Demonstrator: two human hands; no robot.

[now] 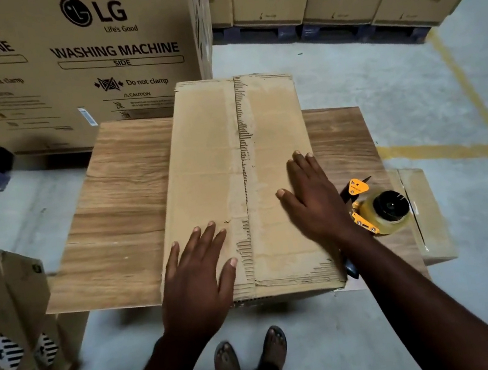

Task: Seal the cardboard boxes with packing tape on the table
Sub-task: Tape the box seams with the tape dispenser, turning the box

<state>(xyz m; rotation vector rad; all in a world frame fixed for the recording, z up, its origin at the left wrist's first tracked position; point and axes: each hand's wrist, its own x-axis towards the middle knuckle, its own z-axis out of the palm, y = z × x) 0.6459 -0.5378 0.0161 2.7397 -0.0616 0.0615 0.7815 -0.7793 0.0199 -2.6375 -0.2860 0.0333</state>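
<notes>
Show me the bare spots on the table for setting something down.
Widest: the table left of the box, bare to its edges. A narrower strip lies right of the box, beyond the right hand. Near right is crowded by the tape dispenser.

Tape dispenser [382, 210] handle behind right forearm [388, 277]

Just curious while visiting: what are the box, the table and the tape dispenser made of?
Box: matte brown corrugated cardboard; torn strips expose fluting. Table: wood-grain surface, wood or laminate. Tape dispenser: orange frame, plastic or painted metal; glossy yellowish tape roll.
</notes>
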